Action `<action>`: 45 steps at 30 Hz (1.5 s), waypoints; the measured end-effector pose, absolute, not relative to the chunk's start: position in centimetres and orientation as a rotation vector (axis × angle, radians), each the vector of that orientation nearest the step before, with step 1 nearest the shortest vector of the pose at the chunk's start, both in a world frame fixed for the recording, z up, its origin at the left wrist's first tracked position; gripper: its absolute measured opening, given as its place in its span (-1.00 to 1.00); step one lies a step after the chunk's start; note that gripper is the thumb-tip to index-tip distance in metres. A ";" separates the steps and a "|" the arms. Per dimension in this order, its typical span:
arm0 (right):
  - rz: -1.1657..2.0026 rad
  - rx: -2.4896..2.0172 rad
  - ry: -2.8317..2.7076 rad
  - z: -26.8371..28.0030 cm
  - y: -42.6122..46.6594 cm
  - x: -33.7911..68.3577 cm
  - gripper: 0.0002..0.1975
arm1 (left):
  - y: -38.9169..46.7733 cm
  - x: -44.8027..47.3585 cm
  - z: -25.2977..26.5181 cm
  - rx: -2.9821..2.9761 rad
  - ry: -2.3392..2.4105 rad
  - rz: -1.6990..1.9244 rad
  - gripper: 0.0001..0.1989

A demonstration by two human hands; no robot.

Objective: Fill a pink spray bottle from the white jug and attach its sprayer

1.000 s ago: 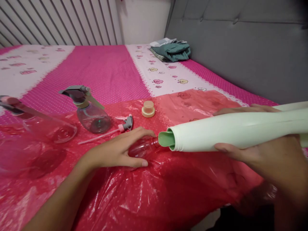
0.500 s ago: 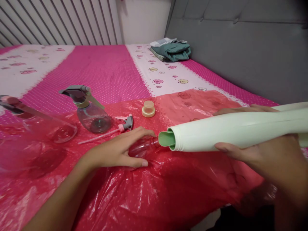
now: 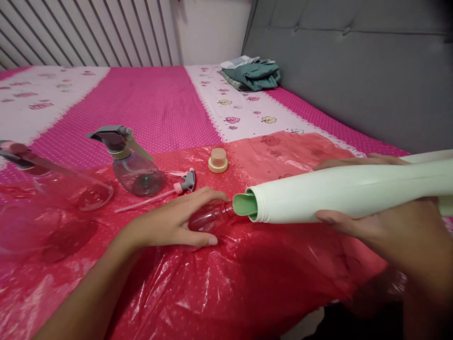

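Observation:
My left hand (image 3: 173, 217) is curled round a small clear bottle (image 3: 209, 218), whose uncapped neck points right. In my right hand (image 3: 392, 231) lies a large pale green detergent bottle (image 3: 339, 194), tilted nearly level with its mouth to the left. Its green pouring spout (image 3: 245, 205) meets the small bottle's neck; whether they touch I cannot tell. No liquid stream shows between them. Behind my left hand lies a grey and pink trigger sprayer head (image 3: 186, 182) with its tube. A yellowish cap (image 3: 218, 160) stands beyond the small bottle.
A clear spray bottle (image 3: 136, 172) with a grey trigger stands at the left, and another spray bottle (image 3: 74, 184) is at the far left. Red plastic sheeting (image 3: 198, 293) covers the near bed. Folded clothes (image 3: 251, 74) lie by the grey headboard (image 3: 347, 80).

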State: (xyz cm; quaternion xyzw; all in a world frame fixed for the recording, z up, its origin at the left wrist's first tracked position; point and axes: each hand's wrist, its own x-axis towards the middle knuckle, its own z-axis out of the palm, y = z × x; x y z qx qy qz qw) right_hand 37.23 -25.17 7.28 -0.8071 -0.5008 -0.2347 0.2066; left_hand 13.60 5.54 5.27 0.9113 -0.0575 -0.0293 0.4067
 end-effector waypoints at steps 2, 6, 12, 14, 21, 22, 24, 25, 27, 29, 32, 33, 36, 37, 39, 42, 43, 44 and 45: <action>-0.657 -2.239 -1.393 7.2 -25.2 37.3 -0.23 | 5.6 13.6 5.2 2.295 -0.147 -0.073 -0.32; -0.653 -2.240 -1.375 7.1 -25.2 37.5 -0.21 | 5.6 13.6 5.2 2.295 -0.138 -0.080 -0.32; -0.648 -2.236 -1.403 7.3 -25.0 37.2 -0.24 | 5.6 13.6 5.3 2.307 -0.139 -0.073 -0.33; -0.654 -2.238 -1.394 7.4 -25.0 37.1 -0.25 | 5.6 13.6 5.3 2.305 -0.143 -0.064 -0.33; -0.636 -2.236 -1.405 7.3 -25.1 37.4 -0.25 | 5.6 13.6 5.3 2.307 -0.133 -0.073 -0.31; -0.635 -2.235 -1.403 7.3 -25.1 37.4 -0.25 | 5.6 13.6 5.3 2.306 -0.133 -0.077 -0.31; -0.636 -2.232 -1.392 7.3 -25.1 37.4 -0.24 | 5.7 13.6 5.3 2.305 -0.131 -0.081 -0.31; -0.639 -2.233 -1.386 7.3 -25.1 37.4 -0.22 | 5.7 13.6 5.3 2.303 -0.130 -0.078 -0.31; -0.645 -2.238 -1.378 7.2 -25.1 37.3 -0.20 | 5.6 13.6 5.3 2.305 -0.126 -0.068 -0.31; -0.651 -2.239 -1.392 7.2 -25.1 37.3 -0.20 | 5.6 13.6 5.3 2.309 -0.127 -0.062 -0.31; -0.652 -2.234 -1.399 7.2 -25.1 37.3 -0.20 | 5.6 13.6 5.2 2.307 -0.137 -0.062 -0.32; -0.654 -2.235 -1.397 7.2 -25.1 37.3 -0.20 | 5.5 13.6 5.2 2.303 -0.139 -0.064 -0.32; -0.664 -2.227 -1.398 7.3 -25.1 37.3 -0.24 | 5.5 13.6 5.2 2.297 -0.132 -0.075 -0.32; -0.667 -2.228 -1.399 7.3 -25.1 37.2 -0.24 | 5.5 13.6 5.2 2.295 -0.129 -0.080 -0.31; -0.662 -2.237 -1.394 7.3 -25.1 37.2 -0.23 | 5.6 13.6 5.2 2.292 -0.126 -0.085 -0.31; -0.659 -2.253 -1.389 7.2 -25.1 37.2 -0.21 | 5.6 13.6 5.2 2.288 -0.127 -0.087 -0.30; -0.659 -2.252 -1.391 7.2 -25.1 37.2 -0.21 | 5.6 13.6 5.2 2.290 -0.127 -0.087 -0.31; -0.663 -2.250 -1.395 7.2 -25.1 37.3 -0.21 | 5.6 13.6 5.2 2.292 -0.130 -0.085 -0.31; -0.664 -2.246 -1.403 7.2 -25.1 37.3 -0.22 | 5.6 13.6 5.2 2.294 -0.132 -0.083 -0.31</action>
